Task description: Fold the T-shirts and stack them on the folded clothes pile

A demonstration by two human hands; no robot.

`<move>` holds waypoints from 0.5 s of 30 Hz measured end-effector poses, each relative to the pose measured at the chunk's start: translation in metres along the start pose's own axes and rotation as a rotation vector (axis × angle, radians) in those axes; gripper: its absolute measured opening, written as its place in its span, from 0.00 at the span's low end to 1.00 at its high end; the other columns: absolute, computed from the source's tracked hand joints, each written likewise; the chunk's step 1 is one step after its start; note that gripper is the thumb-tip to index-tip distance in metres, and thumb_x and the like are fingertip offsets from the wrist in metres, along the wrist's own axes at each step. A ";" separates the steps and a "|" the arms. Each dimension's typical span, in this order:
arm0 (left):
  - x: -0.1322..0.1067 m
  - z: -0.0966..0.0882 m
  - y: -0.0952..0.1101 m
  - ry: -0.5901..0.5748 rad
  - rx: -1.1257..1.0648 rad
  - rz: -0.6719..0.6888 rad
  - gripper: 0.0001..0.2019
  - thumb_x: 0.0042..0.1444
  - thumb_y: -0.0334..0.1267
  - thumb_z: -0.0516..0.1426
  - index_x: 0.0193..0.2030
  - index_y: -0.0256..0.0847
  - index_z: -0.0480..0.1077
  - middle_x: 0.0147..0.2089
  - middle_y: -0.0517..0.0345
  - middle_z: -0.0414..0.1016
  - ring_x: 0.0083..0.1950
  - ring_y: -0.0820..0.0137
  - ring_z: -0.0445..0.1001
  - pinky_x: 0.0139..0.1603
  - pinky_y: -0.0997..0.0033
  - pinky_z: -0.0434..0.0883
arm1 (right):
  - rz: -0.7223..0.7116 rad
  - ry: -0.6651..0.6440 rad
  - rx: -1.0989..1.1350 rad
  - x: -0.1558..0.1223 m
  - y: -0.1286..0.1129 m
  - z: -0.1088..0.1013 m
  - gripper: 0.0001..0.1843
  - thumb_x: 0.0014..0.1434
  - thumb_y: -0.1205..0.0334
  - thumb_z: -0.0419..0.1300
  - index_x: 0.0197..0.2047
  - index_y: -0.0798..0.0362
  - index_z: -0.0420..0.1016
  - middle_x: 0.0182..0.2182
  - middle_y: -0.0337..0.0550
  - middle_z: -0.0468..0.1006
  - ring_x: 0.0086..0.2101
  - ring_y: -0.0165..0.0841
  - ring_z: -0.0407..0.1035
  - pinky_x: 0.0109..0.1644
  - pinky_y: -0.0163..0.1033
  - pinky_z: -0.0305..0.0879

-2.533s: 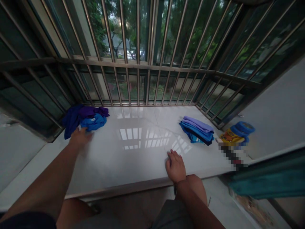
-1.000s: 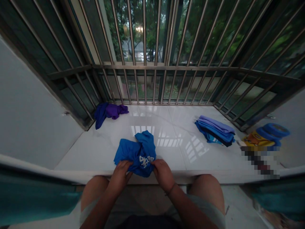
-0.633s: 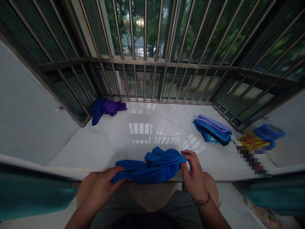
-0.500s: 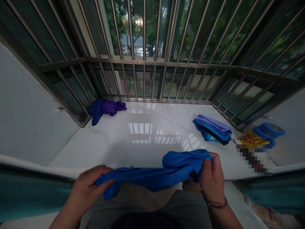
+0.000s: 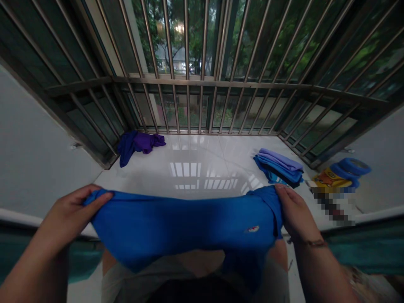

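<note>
A blue garment with a small white and red logo is stretched wide between my two hands, above my lap. My left hand pinches its upper left corner, thumb on top. At the opposite upper corner, the fingers of my right hand are closed on the cloth, which is bunched there. The lower part hangs loose, and its exact kind is hard to make out. Beyond my right hand lies a folded stack of blue, black and lilac clothes. Crumpled purple and dark blue clothes lie at the far left.
The glossy white ledge ends at metal window bars. On the right lies a blue and yellow container, with a blurred-out object beside it. Teal curtains hang at both sides.
My hands have moved apart, the left one outward and up. The blue garment, bunched and narrow before, is now spread wide and its logo shows.
</note>
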State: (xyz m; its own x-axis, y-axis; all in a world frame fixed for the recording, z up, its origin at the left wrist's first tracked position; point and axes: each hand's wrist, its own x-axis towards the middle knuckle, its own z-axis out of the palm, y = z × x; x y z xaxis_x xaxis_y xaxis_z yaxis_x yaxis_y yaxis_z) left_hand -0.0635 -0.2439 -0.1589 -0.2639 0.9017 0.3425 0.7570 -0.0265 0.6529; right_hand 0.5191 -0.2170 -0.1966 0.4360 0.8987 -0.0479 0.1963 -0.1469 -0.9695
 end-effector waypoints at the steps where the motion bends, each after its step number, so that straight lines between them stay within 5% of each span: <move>1: 0.014 0.002 0.008 -0.029 -0.053 -0.082 0.41 0.53 0.82 0.64 0.37 0.38 0.80 0.24 0.67 0.78 0.24 0.73 0.75 0.26 0.79 0.72 | 0.027 -0.050 0.062 0.009 -0.006 0.006 0.32 0.51 0.25 0.74 0.32 0.46 0.76 0.26 0.39 0.76 0.29 0.38 0.68 0.33 0.44 0.70; 5: 0.052 -0.008 0.037 0.168 0.152 -0.186 0.38 0.60 0.77 0.59 0.44 0.37 0.82 0.26 0.69 0.75 0.28 0.75 0.73 0.34 0.80 0.71 | -0.008 -0.138 0.259 0.018 -0.047 0.023 0.33 0.47 0.28 0.81 0.33 0.47 0.76 0.26 0.38 0.75 0.26 0.35 0.67 0.30 0.41 0.71; 8: 0.037 -0.008 0.060 0.233 0.416 -0.021 0.36 0.64 0.74 0.58 0.54 0.41 0.83 0.44 0.61 0.85 0.33 0.70 0.78 0.48 0.61 0.82 | -0.081 -0.280 0.274 -0.014 -0.074 0.026 0.32 0.53 0.27 0.79 0.35 0.47 0.79 0.26 0.37 0.76 0.24 0.32 0.67 0.27 0.38 0.69; 11: -0.013 0.031 0.088 0.067 0.188 0.421 0.40 0.66 0.72 0.62 0.73 0.46 0.73 0.69 0.46 0.81 0.60 0.51 0.85 0.65 0.44 0.83 | -0.169 -0.599 0.073 -0.065 -0.087 0.033 0.25 0.63 0.32 0.75 0.40 0.46 0.85 0.28 0.39 0.80 0.25 0.33 0.70 0.26 0.36 0.69; 13: -0.055 0.072 0.108 -0.207 0.036 0.653 0.41 0.69 0.67 0.65 0.82 0.54 0.64 0.81 0.47 0.72 0.78 0.45 0.75 0.74 0.40 0.79 | -0.277 -0.791 -0.135 -0.097 -0.089 0.041 0.19 0.60 0.38 0.80 0.47 0.40 0.89 0.34 0.38 0.86 0.31 0.37 0.77 0.34 0.39 0.77; 15: -0.094 0.110 0.123 -0.395 -0.089 0.829 0.36 0.69 0.62 0.67 0.80 0.58 0.68 0.76 0.51 0.79 0.76 0.48 0.78 0.77 0.40 0.77 | -0.365 -0.928 -0.278 -0.121 -0.089 0.048 0.23 0.56 0.45 0.85 0.53 0.32 0.90 0.41 0.36 0.90 0.39 0.41 0.83 0.44 0.42 0.81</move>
State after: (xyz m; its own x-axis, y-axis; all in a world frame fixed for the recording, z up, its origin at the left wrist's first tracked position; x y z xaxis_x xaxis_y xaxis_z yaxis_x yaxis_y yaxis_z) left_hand 0.1200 -0.2842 -0.1848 0.5780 0.6606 0.4791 0.5593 -0.7482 0.3568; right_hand 0.4062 -0.2929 -0.1159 -0.5160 0.8556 -0.0424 0.4277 0.2144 -0.8781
